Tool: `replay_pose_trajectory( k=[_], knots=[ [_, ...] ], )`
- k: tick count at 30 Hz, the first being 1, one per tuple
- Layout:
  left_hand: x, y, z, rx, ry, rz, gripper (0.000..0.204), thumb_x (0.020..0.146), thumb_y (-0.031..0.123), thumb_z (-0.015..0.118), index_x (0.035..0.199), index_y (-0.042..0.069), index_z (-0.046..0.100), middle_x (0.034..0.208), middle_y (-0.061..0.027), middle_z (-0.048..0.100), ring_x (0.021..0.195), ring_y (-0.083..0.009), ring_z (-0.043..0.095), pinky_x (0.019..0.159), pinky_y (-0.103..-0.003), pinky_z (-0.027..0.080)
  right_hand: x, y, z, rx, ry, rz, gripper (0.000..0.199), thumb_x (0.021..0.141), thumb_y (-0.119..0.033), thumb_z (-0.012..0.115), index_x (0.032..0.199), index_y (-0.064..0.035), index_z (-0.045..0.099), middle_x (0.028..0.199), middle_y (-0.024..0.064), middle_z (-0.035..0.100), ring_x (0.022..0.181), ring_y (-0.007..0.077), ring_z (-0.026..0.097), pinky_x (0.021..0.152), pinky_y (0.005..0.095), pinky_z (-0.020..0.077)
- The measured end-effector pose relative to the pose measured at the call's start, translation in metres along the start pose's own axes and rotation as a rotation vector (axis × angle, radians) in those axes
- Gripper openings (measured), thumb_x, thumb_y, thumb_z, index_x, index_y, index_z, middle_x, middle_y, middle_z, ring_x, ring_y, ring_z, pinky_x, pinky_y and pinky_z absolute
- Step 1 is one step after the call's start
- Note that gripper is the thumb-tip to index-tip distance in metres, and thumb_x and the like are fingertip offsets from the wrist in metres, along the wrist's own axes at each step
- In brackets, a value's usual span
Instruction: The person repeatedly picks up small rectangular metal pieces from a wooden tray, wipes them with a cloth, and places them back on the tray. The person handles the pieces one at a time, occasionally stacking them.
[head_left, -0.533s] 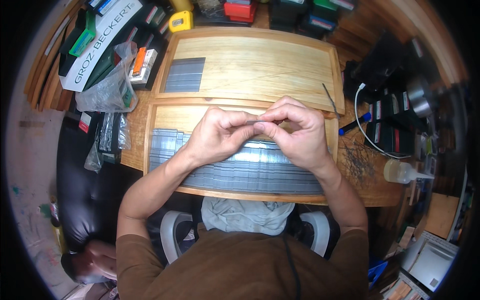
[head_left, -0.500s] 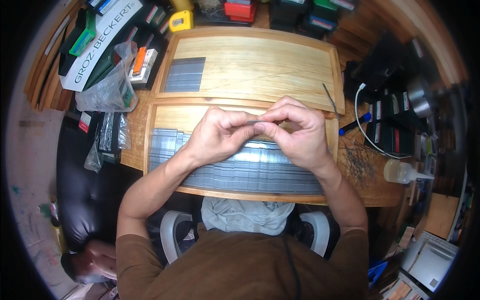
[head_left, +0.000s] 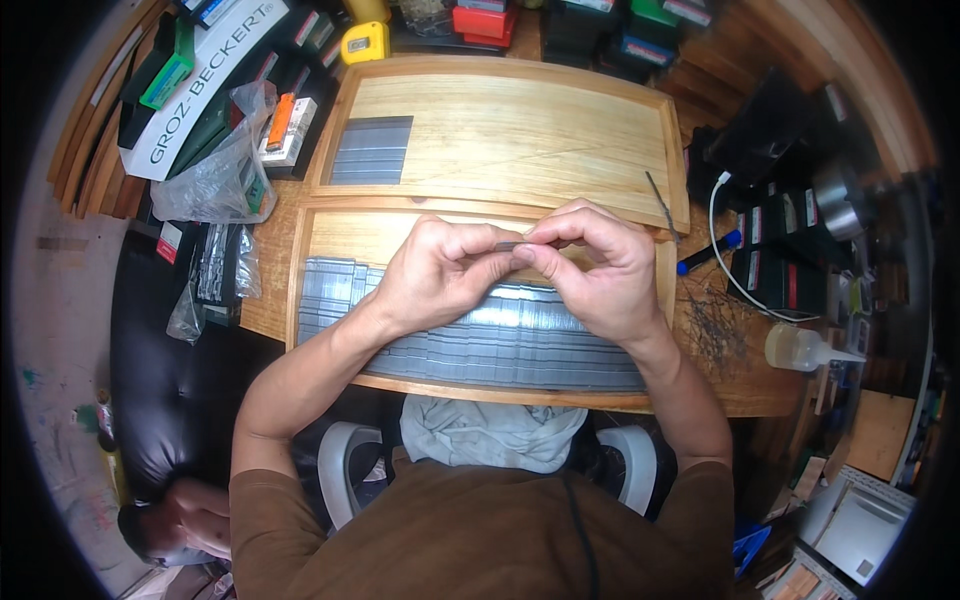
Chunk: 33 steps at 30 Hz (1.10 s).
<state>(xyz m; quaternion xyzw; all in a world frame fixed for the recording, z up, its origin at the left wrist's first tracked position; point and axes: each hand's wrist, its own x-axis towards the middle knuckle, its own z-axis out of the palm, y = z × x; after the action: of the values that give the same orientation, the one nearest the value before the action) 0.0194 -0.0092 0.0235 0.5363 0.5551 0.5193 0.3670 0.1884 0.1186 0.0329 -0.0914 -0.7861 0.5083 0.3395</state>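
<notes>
Above the nearer wooden tray (head_left: pixel 480 396), my two hands meet over a thin dark metal strip (head_left: pixel 508 246). My left hand (head_left: pixel 437 275) pinches its left part between thumb and fingers. The thumb and forefinger of my right hand (head_left: pixel 605 270) close on its right end, and the fingertips cover much of the piece. Below the hands, long rows of flat grey metal strips (head_left: pixel 480 345) lie packed side by side in this tray. A smaller block of similar strips (head_left: pixel 370 150) sits at the left of the farther wooden tray (head_left: pixel 520 68).
One loose dark strip (head_left: pixel 660 200) lies at the far tray's right side. To the right are a blue marker (head_left: pixel 700 258), a white cable (head_left: pixel 713 205), scattered thin dark pieces (head_left: pixel 715 325) and a nozzle bottle (head_left: pixel 795 347). A plastic bag (head_left: pixel 215 185) and yellow tape measure (head_left: pixel 364 43) stand left.
My right fingertips have shifted very slightly to the right. Both hands keep their pinch on the metal strip.
</notes>
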Motion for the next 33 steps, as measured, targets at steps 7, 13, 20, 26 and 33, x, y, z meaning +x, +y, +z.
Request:
replay_pose_trajectory(
  k=[7, 13, 20, 26, 33],
  knots=[
    [-0.001, 0.002, -0.002, -0.009, -0.036, -0.046, 0.023, 0.098, 0.004, 0.072, 0.119, -0.004, 0.075, 0.099, -0.0145, 0.080, 0.091, -0.0141, 0.075, 0.078, -0.025, 0.060, -0.001, 0.000, 0.000, -0.002, -0.003, 0.019, 0.009, 0.086, 0.002, 0.079, 0.094, 0.0007, 0.074, 0.089, 0.0088, 0.074, 0.084, 0.0158, 0.072, 0.074, 0.0281, 0.0567],
    [-0.002, -0.002, -0.003, -0.034, -0.053, -0.081, 0.025, 0.099, 0.003, 0.072, 0.122, -0.005, 0.073, 0.102, -0.0135, 0.079, 0.094, -0.0125, 0.073, 0.082, -0.024, 0.060, -0.001, 0.000, 0.001, 0.007, 0.005, 0.046, 0.007, 0.088, 0.001, 0.077, 0.094, 0.0006, 0.074, 0.089, 0.0091, 0.074, 0.084, 0.0171, 0.072, 0.075, 0.0294, 0.0569],
    [-0.003, 0.000, -0.002, -0.060, -0.031, -0.078, 0.023, 0.098, 0.003, 0.072, 0.121, -0.004, 0.074, 0.101, -0.0115, 0.079, 0.094, -0.0104, 0.071, 0.081, -0.023, 0.059, 0.001, -0.007, 0.000, -0.098, -0.017, -0.009, 0.007, 0.089, 0.001, 0.076, 0.094, 0.0018, 0.073, 0.090, 0.0108, 0.074, 0.084, 0.0186, 0.072, 0.075, 0.0296, 0.0569],
    [-0.001, -0.003, 0.000, -0.018, 0.025, -0.059, 0.018, 0.097, 0.008, 0.073, 0.113, 0.001, 0.079, 0.089, -0.0105, 0.079, 0.082, -0.0118, 0.074, 0.072, -0.026, 0.059, -0.001, 0.000, 0.001, -0.071, 0.023, 0.002, 0.006, 0.089, 0.001, 0.075, 0.095, 0.0023, 0.073, 0.090, 0.0112, 0.074, 0.084, 0.0187, 0.072, 0.074, 0.0298, 0.0570],
    [-0.002, -0.014, 0.005, -0.027, 0.050, -0.001, 0.018, 0.098, 0.008, 0.072, 0.114, 0.000, 0.078, 0.098, -0.0109, 0.080, 0.090, -0.0134, 0.074, 0.080, -0.027, 0.059, -0.005, -0.052, -0.045, -0.284, -0.008, 0.124, 0.002, 0.093, 0.000, 0.071, 0.094, 0.0002, 0.072, 0.088, 0.0070, 0.073, 0.082, 0.0136, 0.071, 0.076, 0.0262, 0.0584]
  ],
)
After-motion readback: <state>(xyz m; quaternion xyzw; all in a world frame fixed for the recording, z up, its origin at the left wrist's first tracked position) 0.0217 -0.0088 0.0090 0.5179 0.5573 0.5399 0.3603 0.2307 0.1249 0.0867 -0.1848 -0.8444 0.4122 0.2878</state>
